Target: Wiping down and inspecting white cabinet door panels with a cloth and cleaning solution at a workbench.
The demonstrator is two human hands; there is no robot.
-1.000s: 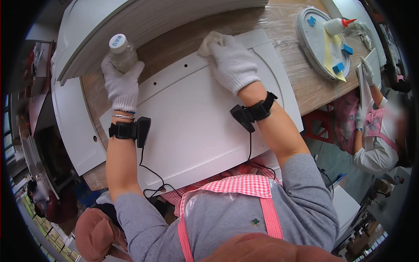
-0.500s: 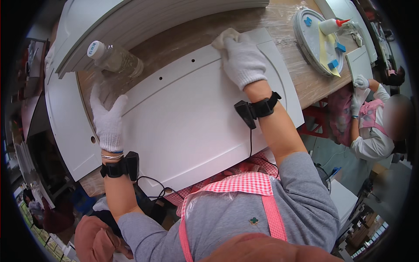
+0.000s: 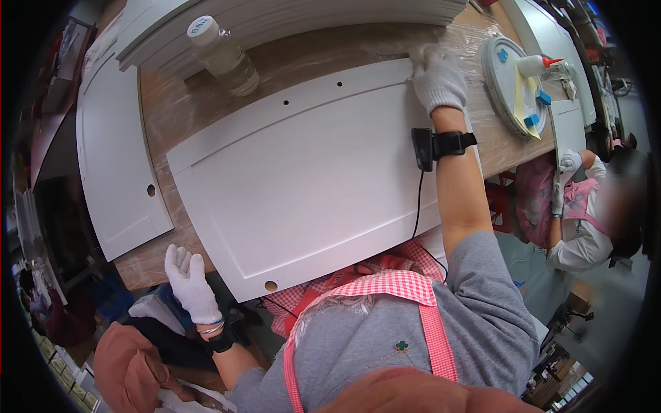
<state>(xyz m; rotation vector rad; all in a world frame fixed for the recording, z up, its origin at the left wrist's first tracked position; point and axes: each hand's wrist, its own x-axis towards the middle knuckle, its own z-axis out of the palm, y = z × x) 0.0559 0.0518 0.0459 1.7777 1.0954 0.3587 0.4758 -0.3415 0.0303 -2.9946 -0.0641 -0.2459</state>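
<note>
A white panel door (image 3: 310,172) with a recessed middle lies flat on the table before me. Two small dark holes show along its far edge, and a larger round hole is near its near left corner. My right hand (image 3: 441,82), in a white knit glove, is at the panel's far right corner, pressed on a pale cloth (image 3: 421,56) partly blurred and hidden by the fingers. My left hand (image 3: 193,286), gloved too, hovers off the panel's near left side with fingers apart and nothing in it.
A clear bottle (image 3: 231,62) with a white cap stands beyond the panel, before stacked white boards (image 3: 296,15). Another white panel (image 3: 117,158) lies at left. At right, a round lid (image 3: 502,82) bears a glue bottle (image 3: 537,65) and blue blocks. A co-worker (image 3: 582,206) sits beyond.
My right hand has slid right with the cloth to the panel's corner. My left hand has come off the panel's left side and moved nearer to me. The view has shifted.
</note>
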